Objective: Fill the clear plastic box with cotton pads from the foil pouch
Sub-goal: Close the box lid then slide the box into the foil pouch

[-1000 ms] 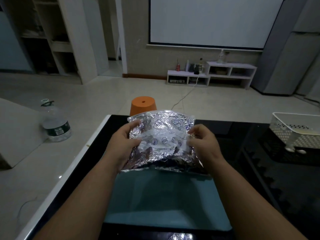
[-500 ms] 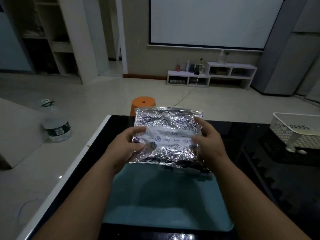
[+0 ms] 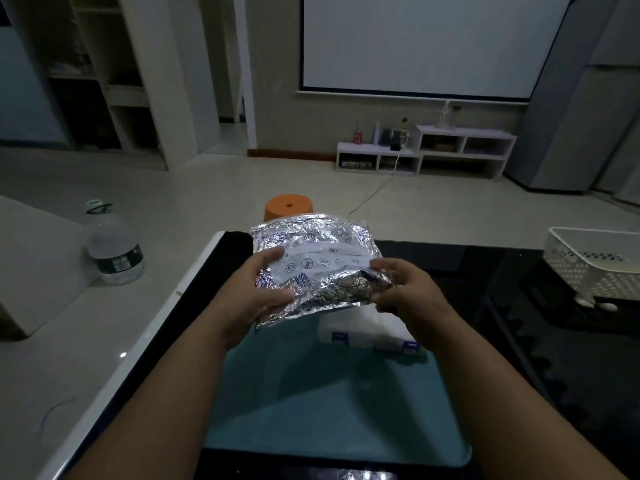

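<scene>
**Mia:** So, what is closest to us?

**Ben:** A blue-green mat (image 3: 329,393) on the black table (image 3: 204,292). Two bare arms reach out over it.

**Mia:** What are the hands doing?

**Ben:** Both hold the foil pouch (image 3: 318,268). The left hand (image 3: 256,296) grasps its left side, with the thumb on the front and the fingers curled behind. The right hand (image 3: 408,292) pinches its right edge.

**Mia:** Where is the pouch?

**Ben:** Up in the air between the two hands, over the far end of the mat. It is shiny and crumpled. A white label faces us.

**Mia:** And the clear plastic box (image 3: 367,327)?

**Ben:** It lies on the far right part of the mat, under the right end of the pouch and just below the right hand. It has two small blue clips on its near side. It looks white and hazy, so I cannot tell what is in it.

**Mia:** What is farther away?

**Ben:** An orange stool (image 3: 289,206) stands just past the far edge of the table, behind the pouch. A water bottle (image 3: 112,247) stands on the floor, off to the left. A white basket (image 3: 581,271) sits at the right. At the far wall, a low white shelf (image 3: 426,150) stands under a big white screen (image 3: 426,43).
</scene>
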{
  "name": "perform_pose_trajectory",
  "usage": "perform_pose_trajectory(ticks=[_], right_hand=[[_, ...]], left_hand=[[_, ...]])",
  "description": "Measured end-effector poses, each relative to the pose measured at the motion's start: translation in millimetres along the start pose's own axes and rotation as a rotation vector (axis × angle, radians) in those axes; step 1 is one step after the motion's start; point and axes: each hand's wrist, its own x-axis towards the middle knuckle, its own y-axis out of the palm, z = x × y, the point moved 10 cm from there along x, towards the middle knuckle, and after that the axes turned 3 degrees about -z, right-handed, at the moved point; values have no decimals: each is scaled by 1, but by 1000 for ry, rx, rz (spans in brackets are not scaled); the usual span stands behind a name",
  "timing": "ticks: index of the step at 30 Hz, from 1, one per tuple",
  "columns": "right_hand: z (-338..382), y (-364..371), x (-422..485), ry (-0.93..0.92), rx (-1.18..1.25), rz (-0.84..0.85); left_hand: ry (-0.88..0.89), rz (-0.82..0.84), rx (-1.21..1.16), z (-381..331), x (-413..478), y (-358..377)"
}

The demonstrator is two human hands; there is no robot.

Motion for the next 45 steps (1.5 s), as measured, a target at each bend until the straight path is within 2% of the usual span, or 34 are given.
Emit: perform_pose_trajectory(ticks=[3, 8, 11, 14, 19, 23, 26, 29, 34, 39, 42, 43, 45], right_hand=[[-2, -2, 0, 44, 28, -16], [-11, -27, 5, 48, -44, -214], [-11, -32, 7, 7, -95, -267], [-10, -33, 7, -29, -148, -300], [-7, -29, 4, -99, -215, -323], [-17, -5, 7, -75, -253, -249], [-21, 20, 9, -79, -420, -151], [-26, 44, 14, -85, -516, -77], [-31, 71, 18, -124, -682, -78], [-40, 94, 16, -205, -1031, 10], [-45, 101, 15, -235, -1173, 34], [-45, 101, 14, -260, -1203, 22], [-41, 104, 8, -331, -1232, 8]], left_hand=[[-3, 7, 10, -1, -2, 2], [16, 32, 40, -6, -3, 3], [21, 4, 1, -8, -4, 1], [30, -76, 67, -4, 2, -11], [12, -312, 354, 2, 1, -42], [47, -464, 428, 4, 1, -59], [23, -564, 611, 4, 1, -75], [-45, -529, 786, 11, 4, -82], [-49, -577, 934, 12, 2, -97], [-72, -516, 1056, 20, 4, -112], [-200, -512, 1159, 32, 0, -125], [-206, -512, 1176, 34, 0, -126], [-100, -483, 1197, 29, 2, -114]])
